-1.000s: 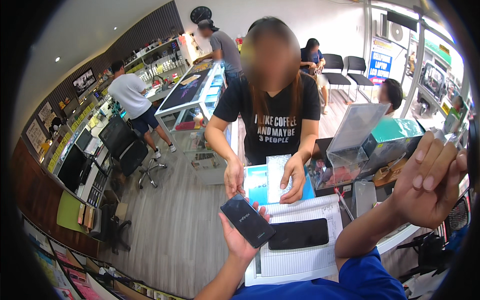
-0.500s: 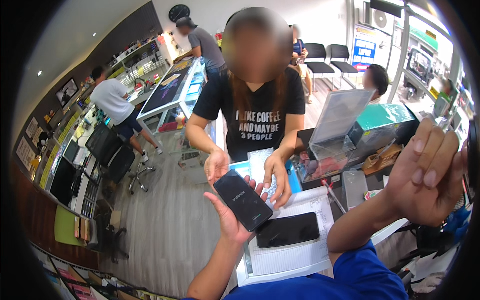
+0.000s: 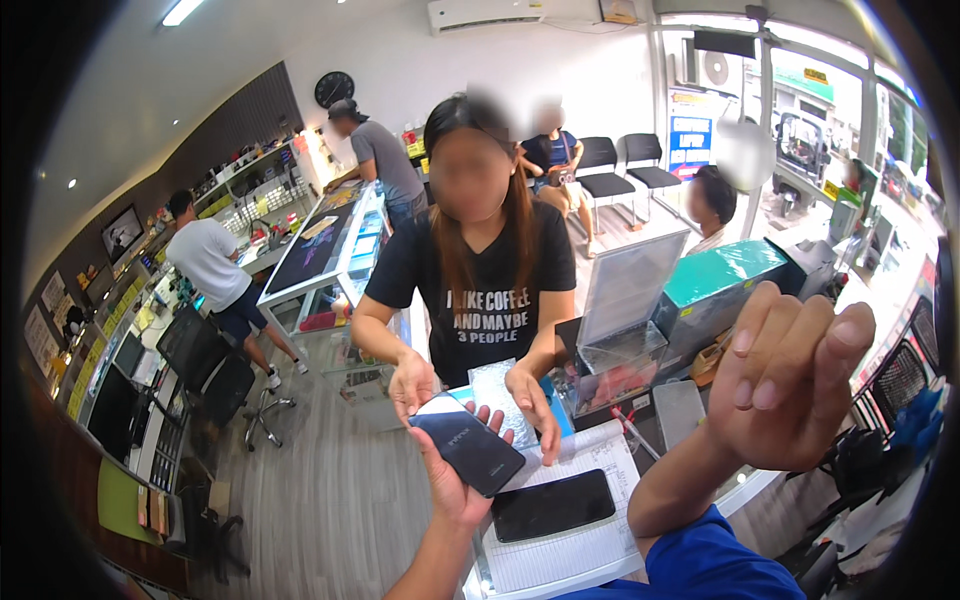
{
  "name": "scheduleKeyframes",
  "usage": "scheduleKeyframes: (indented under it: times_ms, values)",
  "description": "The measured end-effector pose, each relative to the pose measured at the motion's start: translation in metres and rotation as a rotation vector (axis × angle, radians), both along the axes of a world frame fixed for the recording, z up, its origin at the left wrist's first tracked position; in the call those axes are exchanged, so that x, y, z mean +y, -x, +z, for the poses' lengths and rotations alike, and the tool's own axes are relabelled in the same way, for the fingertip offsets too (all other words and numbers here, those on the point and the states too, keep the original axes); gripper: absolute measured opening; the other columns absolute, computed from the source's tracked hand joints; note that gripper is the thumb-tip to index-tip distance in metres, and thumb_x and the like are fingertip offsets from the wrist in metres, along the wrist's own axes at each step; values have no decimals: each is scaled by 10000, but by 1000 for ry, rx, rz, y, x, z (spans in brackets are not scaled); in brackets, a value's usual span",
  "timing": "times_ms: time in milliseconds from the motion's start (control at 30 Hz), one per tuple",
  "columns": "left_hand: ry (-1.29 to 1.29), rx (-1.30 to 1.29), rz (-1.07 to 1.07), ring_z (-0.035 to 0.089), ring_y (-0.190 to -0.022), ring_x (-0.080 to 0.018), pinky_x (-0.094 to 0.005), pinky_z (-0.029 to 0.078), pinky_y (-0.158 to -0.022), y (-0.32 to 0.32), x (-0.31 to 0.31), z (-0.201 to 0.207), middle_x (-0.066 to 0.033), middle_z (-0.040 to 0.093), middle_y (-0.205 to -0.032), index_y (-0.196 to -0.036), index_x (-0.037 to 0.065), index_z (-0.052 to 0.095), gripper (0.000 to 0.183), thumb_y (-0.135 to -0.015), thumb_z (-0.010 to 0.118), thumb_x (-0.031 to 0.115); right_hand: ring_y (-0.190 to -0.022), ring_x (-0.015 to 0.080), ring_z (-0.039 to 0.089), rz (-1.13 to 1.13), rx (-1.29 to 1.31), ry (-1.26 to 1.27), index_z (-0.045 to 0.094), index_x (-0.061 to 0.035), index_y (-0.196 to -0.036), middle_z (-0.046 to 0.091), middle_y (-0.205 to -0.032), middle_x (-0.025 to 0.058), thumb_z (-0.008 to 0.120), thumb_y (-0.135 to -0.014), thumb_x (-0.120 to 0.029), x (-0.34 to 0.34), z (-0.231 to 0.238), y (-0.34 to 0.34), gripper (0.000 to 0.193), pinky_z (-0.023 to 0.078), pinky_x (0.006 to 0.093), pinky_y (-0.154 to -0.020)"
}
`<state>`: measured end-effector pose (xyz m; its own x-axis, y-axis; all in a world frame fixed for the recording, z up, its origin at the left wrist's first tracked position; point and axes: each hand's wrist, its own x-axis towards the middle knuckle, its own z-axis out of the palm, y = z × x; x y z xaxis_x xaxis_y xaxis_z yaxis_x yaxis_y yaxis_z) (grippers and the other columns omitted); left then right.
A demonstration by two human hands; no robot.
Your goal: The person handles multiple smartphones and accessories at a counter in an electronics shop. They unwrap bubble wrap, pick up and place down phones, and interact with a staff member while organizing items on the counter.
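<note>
My left hand (image 3: 455, 492) supports a dark smartphone (image 3: 468, 448) from beneath, its thumb along one side. The phone is tilted, with glare on its upper end and small light marks on its screen. Across the counter, a person in a black T-shirt touches the phone's far end with one hand (image 3: 411, 384); their other hand (image 3: 535, 408) is beside a bubble-wrap pouch (image 3: 500, 400). My right hand (image 3: 785, 385) is raised at the right, fingers curled in, nothing visible in them. A second black smartphone (image 3: 554, 506) lies on an open ruled notebook (image 3: 570, 560) below.
Right of the notebook are pens (image 3: 635, 432), a grey flat box (image 3: 680, 412) and a clear acrylic case (image 3: 615, 365) with its lid raised. A teal-topped box (image 3: 720, 270) stands beyond. Glass display counters (image 3: 335, 265), an office chair (image 3: 205, 360) and several people are farther back.
The view has tilted up. My right hand has come down and inward from the right edge. The other person's hand now touches the phone's far end, and the phone's screen catches glare.
</note>
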<state>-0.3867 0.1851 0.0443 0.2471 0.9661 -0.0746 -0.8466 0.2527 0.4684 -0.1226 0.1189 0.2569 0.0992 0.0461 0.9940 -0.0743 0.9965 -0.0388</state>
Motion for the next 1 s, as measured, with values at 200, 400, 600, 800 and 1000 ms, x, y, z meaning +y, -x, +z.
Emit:
scheduleKeyframes:
  times_ms: [200,400,600,800,1000]
  values:
    - [-102,43,-13,542,-1422,-302,-522,437,-1184,5,6,-5,-132,600,-1475,-1503,70,517,1026,-876,616,875,-555,137,480,-28,99,-14,546,-42,-1212,549,-669,32,411,-1133,-107,2,-1,10,169,453,370,-737]
    - [-16,168,-39,617,-1254,-246,-452,473,-1121,3,-9,-1,-70,674,-1279,-1425,59,589,978,-904,574,886,-603,153,586,-6,116,84,548,0,-1199,638,-696,73,426,-1119,-101,2,-6,7,178,493,371,-767]
    - [-32,599,127,623,-873,-151,-345,520,-877,13,-43,-19,-20,670,-950,-1242,81,724,468,-1117,521,483,-606,114,614,10,116,274,663,77,-1237,675,-716,90,451,-1085,-89,3,-6,17,310,501,278,-641]
    - [-414,1158,211,583,-834,-121,-292,466,-801,12,-77,-35,-19,666,-909,-1091,44,732,455,-1129,552,459,-645,182,676,1,-3,203,809,22,-1071,726,-745,81,513,-1119,-408,11,-2,35,524,506,356,-626]
    - [-485,1291,127,654,-932,-217,-351,516,-870,26,-67,-64,-61,718,-989,-1135,55,743,358,-1010,738,390,-638,261,618,32,5,-49,737,-105,-844,653,-724,28,767,-982,-239,33,-16,88,195,433,396,-619]
